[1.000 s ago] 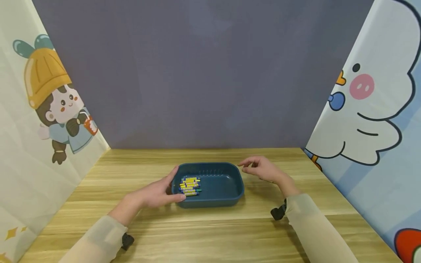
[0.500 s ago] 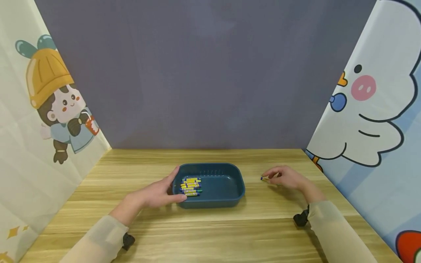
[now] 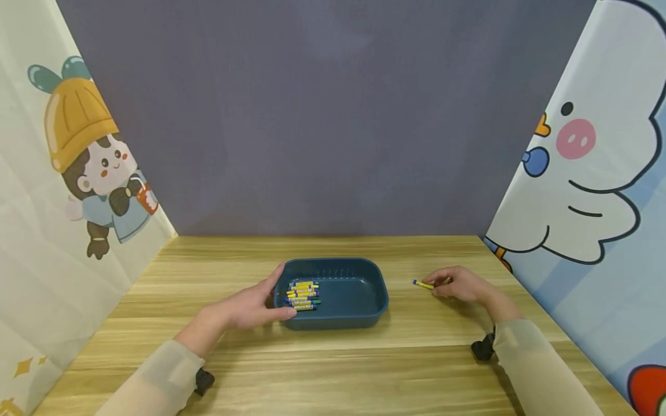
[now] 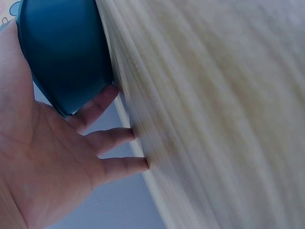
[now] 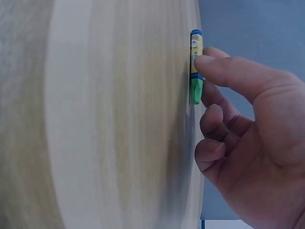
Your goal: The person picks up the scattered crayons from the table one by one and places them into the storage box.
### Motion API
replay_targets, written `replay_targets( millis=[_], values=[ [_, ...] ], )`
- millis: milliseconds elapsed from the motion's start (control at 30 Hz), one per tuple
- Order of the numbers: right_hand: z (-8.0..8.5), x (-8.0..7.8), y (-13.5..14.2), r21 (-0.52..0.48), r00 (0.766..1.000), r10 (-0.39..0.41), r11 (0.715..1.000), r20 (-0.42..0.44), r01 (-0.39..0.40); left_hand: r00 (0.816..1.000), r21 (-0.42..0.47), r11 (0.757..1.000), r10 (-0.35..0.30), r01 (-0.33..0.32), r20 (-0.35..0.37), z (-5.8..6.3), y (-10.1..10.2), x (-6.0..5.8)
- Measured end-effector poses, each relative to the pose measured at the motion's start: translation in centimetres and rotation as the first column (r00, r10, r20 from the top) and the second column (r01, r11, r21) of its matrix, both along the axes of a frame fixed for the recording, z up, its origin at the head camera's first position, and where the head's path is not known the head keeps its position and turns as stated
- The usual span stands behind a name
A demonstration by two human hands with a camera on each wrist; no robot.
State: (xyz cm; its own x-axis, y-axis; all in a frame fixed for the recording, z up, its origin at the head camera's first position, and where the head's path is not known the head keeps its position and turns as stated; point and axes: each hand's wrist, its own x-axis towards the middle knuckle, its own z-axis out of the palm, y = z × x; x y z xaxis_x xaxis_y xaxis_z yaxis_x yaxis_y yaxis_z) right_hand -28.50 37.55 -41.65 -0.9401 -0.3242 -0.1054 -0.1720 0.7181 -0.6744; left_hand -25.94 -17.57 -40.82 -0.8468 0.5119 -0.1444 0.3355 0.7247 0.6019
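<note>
My left hand (image 3: 250, 306) rests against the left end of a dark blue plastic box (image 3: 333, 319), thumb along the near rim and forefinger at the far left corner. In the left wrist view, its other fingers (image 4: 125, 164) are fairly straight, their tips down at the tabletop. Several crayons (image 3: 302, 293) in yellow and blue wrappers lie side by side in the box's left part. To the right of the box, my right hand (image 3: 460, 285) pinches a green crayon (image 5: 196, 52) between thumb and forefinger, low at the table. Its remaining fingers curl loosely.
The wooden tabletop (image 3: 333, 370) runs back to a grey-purple panel (image 3: 333, 127). Printed cloths with cartoon figures hang on the left (image 3: 31, 231) and right (image 3: 572, 219). A small black device (image 3: 483, 348) sits at the right wrist.
My right hand has moved right and nearer, from beside the box's far right corner to the tabletop. More of the crayon now shows beyond its fingertips. The left hand stays at the box.
</note>
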Motion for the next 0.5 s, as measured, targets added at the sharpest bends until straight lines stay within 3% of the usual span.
replay_targets(
  millis=[500],
  values=[
    [-0.51,-0.33,0.08,0.064,0.997,-0.019,0.998,-0.081,0.024,1.000,-0.003,1.000,0.006,-0.006,-0.006,-0.14,-0.05,-0.06]
  ],
)
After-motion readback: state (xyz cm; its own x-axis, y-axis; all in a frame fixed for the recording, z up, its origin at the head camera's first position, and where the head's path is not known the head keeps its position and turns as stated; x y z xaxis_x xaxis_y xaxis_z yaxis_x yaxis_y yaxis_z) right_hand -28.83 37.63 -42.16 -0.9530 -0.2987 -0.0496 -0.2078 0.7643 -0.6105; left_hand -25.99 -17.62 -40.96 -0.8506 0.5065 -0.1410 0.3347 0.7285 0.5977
